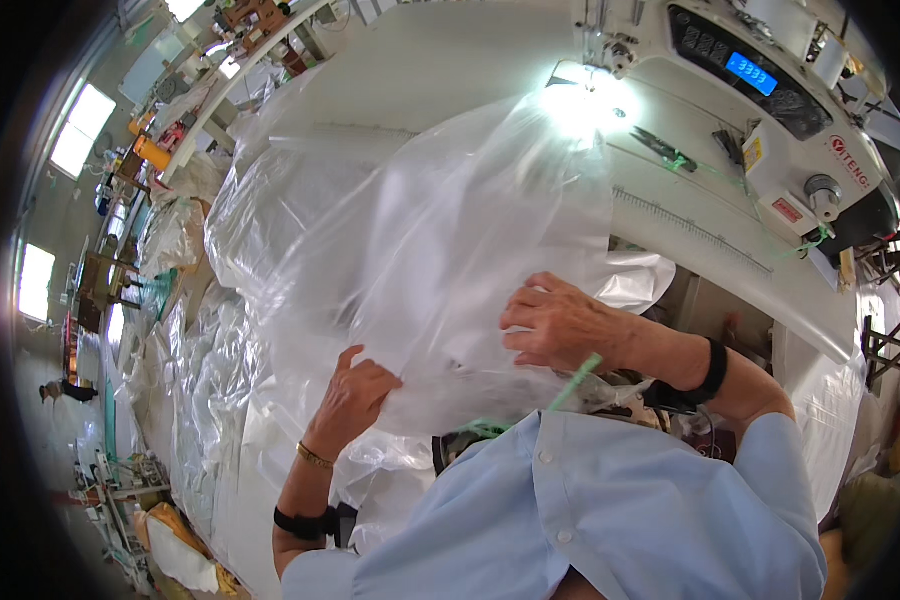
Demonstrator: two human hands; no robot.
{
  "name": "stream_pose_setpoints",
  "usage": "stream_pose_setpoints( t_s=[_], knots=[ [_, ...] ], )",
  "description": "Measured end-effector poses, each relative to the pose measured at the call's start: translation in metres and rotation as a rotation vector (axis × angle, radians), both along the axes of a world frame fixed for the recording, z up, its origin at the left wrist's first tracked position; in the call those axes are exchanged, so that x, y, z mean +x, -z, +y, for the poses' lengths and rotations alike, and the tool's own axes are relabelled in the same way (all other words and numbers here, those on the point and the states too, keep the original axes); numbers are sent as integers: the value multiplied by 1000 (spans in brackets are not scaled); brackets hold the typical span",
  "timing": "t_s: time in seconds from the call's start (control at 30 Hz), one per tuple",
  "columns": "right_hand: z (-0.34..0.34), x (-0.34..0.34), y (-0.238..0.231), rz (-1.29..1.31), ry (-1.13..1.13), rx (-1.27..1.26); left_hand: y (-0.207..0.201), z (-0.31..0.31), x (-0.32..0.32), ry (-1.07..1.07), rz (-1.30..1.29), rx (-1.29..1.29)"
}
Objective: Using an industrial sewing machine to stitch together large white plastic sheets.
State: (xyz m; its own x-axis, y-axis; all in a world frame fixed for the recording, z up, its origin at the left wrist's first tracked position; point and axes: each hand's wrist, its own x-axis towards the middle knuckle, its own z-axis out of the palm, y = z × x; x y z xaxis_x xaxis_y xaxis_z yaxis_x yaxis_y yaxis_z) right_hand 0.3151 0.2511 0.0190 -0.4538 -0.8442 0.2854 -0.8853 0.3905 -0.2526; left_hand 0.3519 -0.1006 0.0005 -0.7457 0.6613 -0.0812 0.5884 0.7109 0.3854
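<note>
Clear plastic sheeting (410,250) spread flat toward sewing machine (770,110); left hand (355,390) pinching its near edge, right hand (555,325) pressing down, fingers together, keeping it taut.

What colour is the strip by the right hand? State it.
Green: the strip runs just below the right hand, clearest in the head view.

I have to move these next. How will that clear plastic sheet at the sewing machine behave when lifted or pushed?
The clear plastic sheet is probably floppy: it creases and billows under the left hand and right hand. It looks thin, so likely light. Its glossy surface suggests it may slide on the white table.
</note>
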Motion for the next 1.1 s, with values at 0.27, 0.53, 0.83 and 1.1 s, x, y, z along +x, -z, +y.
stream_pose_setpoints(
  t_s=[0.27, 0.53, 0.83, 1.1],
  knots=[
    [1, 16, 45, -470, 19, 117, 74, -81, 59, -119, -211, -685],
    [-14, -23, 42, -901, 842, -1122, -83, 68, -10, -29, 175, 167],
    [-26, -9, 60, -1405, 339, -893, -50, 146, -55, -145, -60, 673],
    [-28, 27, 23, -1012, 181, -402, -25, 146, -45, -188, -420, 685]
  ],
)
